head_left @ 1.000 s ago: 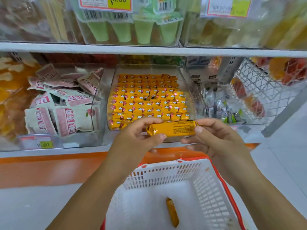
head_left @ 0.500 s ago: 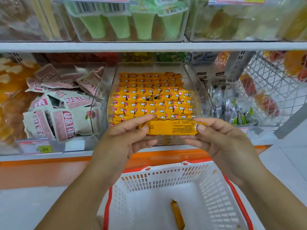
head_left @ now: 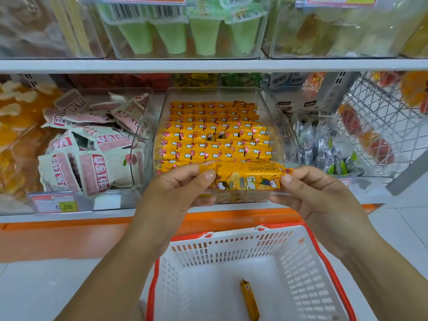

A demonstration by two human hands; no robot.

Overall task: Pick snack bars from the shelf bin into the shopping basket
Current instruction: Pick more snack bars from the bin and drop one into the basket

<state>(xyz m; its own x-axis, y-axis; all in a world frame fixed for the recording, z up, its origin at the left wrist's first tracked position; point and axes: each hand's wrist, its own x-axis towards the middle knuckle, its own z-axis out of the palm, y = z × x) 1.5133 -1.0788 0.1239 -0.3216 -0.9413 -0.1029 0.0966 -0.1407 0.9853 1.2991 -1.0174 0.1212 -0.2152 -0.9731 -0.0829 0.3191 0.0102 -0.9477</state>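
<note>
A yellow-orange snack bar (head_left: 249, 177) is held level in front of the shelf. My left hand (head_left: 178, 188) pinches its left end and my right hand (head_left: 310, 193) pinches its right end. Its printed front now faces me. Behind it, a clear shelf bin (head_left: 278, 112) holds several rows of the same bars (head_left: 215, 135). Below my hands sits a white shopping basket (head_left: 231, 249) with a red rim. One snack bar (head_left: 249, 300) lies on the basket's floor.
A clear bin of pink-and-white packets (head_left: 92, 149) stands to the left, with a price tag (head_left: 54, 203) below it. Small dark wrapped sweets (head_left: 324, 147) fill the bin on the right, beside a wire rack (head_left: 382, 126). The upper shelf (head_left: 208, 64) carries green jelly cups.
The bar has been turned in both hands, from its text side to its printed front. My view has come closer to the shelf, and the basket sits lower in the frame.
</note>
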